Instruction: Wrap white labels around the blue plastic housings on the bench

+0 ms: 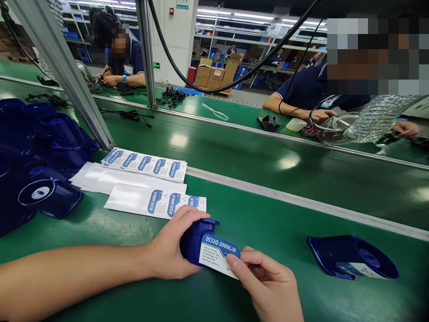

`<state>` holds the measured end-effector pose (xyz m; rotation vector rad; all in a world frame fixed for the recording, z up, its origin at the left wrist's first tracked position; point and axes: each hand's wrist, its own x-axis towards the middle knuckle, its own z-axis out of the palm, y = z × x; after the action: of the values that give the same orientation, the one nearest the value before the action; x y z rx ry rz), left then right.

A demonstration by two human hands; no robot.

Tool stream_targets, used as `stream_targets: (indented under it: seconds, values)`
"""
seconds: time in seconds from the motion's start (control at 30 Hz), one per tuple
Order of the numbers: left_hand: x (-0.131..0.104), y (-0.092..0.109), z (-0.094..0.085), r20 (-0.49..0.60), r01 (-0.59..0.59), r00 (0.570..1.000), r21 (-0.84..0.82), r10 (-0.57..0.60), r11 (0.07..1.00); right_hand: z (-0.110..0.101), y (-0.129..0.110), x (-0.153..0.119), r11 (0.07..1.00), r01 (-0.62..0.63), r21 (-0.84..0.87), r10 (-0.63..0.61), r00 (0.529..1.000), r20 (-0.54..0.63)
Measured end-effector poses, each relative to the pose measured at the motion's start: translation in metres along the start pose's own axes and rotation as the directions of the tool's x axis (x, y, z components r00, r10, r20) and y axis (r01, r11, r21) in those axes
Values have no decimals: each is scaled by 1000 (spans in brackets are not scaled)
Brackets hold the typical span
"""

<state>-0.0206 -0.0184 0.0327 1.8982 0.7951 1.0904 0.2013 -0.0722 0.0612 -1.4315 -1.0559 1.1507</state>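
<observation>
A dark blue plastic housing (195, 241) is gripped in my left hand (172, 246), thumb and fingers wrapped round its left side. My right hand (268, 277) pinches the right end of a blue and white label (217, 252), whose left end lies against the front of the housing. Just behind, a label strip (134, 201) rests on the green table (117, 232), its right end close to my left fingers. Off to the right lies another blue housing (328, 252) with a label on its side.
Many blue housings (63, 138) are heaped at the left. White sheets (130, 181) and stacked label sheets (144, 165) lie beside them. A metal post (67, 67) slants at the left. Across the green belt, two people work near cables and a clear duct (382, 118).
</observation>
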Motion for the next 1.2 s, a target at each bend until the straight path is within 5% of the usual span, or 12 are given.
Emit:
stream_targets:
  seconds: [1.2]
  values:
    - [0,0,0,4,-3,1000,-5,3,1000,3,-2,1,999,-33,9,33,999,-34]
